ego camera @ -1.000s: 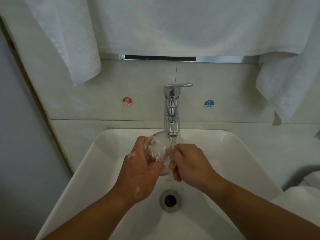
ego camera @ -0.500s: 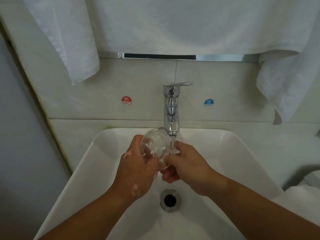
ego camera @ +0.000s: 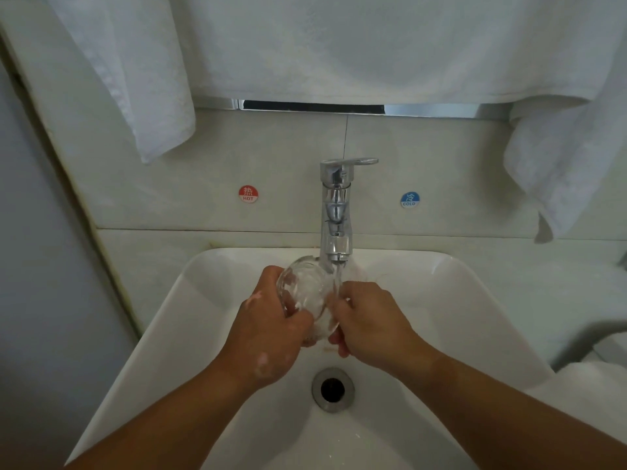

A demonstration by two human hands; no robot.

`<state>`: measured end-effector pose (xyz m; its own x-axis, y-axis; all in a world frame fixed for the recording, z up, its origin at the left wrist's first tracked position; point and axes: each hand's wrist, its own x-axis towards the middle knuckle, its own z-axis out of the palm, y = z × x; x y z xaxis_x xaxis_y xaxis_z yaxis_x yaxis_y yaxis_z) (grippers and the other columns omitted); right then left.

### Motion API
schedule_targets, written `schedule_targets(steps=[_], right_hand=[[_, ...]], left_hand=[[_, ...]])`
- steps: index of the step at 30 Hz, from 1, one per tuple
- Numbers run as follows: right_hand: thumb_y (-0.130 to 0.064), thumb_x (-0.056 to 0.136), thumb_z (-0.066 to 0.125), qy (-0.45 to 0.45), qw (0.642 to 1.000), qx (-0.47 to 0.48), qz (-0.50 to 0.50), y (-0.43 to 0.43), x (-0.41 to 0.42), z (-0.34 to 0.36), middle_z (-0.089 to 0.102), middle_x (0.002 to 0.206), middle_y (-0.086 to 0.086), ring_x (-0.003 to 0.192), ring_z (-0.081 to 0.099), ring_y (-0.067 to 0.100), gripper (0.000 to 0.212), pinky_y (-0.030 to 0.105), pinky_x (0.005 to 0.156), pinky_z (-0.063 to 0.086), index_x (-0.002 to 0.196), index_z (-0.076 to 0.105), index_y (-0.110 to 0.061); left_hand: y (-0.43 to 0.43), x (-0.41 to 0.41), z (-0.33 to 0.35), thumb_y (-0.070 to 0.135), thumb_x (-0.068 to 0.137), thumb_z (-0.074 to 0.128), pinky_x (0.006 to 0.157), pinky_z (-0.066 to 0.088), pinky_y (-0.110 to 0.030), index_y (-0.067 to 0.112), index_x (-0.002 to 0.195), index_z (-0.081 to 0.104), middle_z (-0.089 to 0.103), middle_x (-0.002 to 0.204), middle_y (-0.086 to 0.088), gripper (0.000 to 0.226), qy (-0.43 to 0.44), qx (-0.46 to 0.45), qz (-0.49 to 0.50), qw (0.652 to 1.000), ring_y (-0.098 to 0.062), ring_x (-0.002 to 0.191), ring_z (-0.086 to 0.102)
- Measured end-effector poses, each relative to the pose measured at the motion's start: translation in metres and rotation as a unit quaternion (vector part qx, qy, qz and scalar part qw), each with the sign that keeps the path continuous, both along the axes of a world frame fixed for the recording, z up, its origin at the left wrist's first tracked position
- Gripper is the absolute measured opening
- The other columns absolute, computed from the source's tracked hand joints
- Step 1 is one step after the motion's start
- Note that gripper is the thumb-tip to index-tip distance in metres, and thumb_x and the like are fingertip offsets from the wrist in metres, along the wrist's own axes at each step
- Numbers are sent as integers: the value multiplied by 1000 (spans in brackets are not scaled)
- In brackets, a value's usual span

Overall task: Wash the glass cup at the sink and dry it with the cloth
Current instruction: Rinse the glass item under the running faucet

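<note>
So right now the glass cup (ego camera: 307,290) is sitting between both hands over the white sink (ego camera: 190,334), right under the chrome faucet (ego camera: 336,212), with the water stream (ego camera: 337,273) running down along its right side. The left hand (ego camera: 271,330) is wrapped around the cup's body from the left, fingers curled on it, and there are still a few patches of soap foam on the back of that hand. The right hand (ego camera: 369,320) is curled in against the cup's right and lower edge, and it looks like it's gripping or rubbing there, though its fingertips are tucked out of sight. The cup is tilted, not upright: its long axis runs from up by the spout down toward the person, and honestly I can't tell which end is the mouth through all the water and glare. I'd call this mid-rinse, so the washing's nearly there and the drying hasn't started. For that part, white towels (ego camera: 339,45) hang along the wall above, one drooping down on the right (ego camera: 559,164), so the right hand is the nearer one to grab cloth while the left keeps the cup. Wet soapy glass is slippery, so I'd keep that left grip snug.
</note>
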<state>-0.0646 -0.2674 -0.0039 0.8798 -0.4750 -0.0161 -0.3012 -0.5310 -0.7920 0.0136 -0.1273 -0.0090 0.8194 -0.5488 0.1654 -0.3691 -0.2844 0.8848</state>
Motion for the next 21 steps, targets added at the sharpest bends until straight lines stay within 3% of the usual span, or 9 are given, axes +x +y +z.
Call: schedule_targets(steps=[2,5,9,11,14,17,20,21], right_hand=[[-17,105,45,11,999,33,12,0,1,1,71,66,10,46,63,11,27,23,48,50,89,66,-10],[-9,96,56,7,988,142,54,0,-2,3,74,88,20,58,66,17,16,28,56,55,109,65,-12],[-19,101,56,-6,999,34,13,-2,-1,2,73,74,10,53,69,15,11,30,54,60,102,68,-18],[-22,105,49,-12,1000,24,-13,-2,1,2,70,66,8,46,66,13,25,28,50,57,94,69,-12],[-10,102,50,-40,988,146,6,3,0,4,70,69,14,50,63,18,19,33,54,56,97,67,-4],[-2,93,59,-46,975,215,34,5,-1,7,73,72,15,53,62,17,20,27,53,55,108,66,-13],[-15,99,57,-36,997,65,6,0,-1,4,73,69,11,48,63,13,12,23,50,54,95,68,-16],[-19,102,55,-33,999,27,-8,-1,-1,2,72,67,10,46,62,11,19,21,48,52,88,67,-16]], left_hand=[[1,0,2,10,92,68,49,52,-9,30,120,43,61,101,10,43,-7,7,3,1000,-8,81,63],[1,1,2,17,94,67,54,52,-10,34,121,40,59,101,13,41,-47,22,5,999,-1,83,60],[1,2,2,17,96,64,52,50,-7,29,128,43,57,107,10,41,-42,38,-7,998,0,84,57],[1,0,3,14,93,68,50,51,-7,30,124,43,58,105,10,43,-21,17,-6,1000,-5,83,59],[1,-3,4,21,90,73,55,54,-8,33,120,43,61,97,18,43,-32,-19,7,999,-4,80,65],[-1,-3,2,22,93,71,56,46,1,30,124,45,60,95,18,41,-48,-24,11,999,0,80,62],[-1,1,-1,16,95,67,58,51,-3,25,126,48,66,105,8,37,-43,-8,8,999,-3,84,63],[-1,0,-1,16,95,67,57,52,-6,27,126,47,66,106,7,38,-40,-3,8,999,-5,86,64]])
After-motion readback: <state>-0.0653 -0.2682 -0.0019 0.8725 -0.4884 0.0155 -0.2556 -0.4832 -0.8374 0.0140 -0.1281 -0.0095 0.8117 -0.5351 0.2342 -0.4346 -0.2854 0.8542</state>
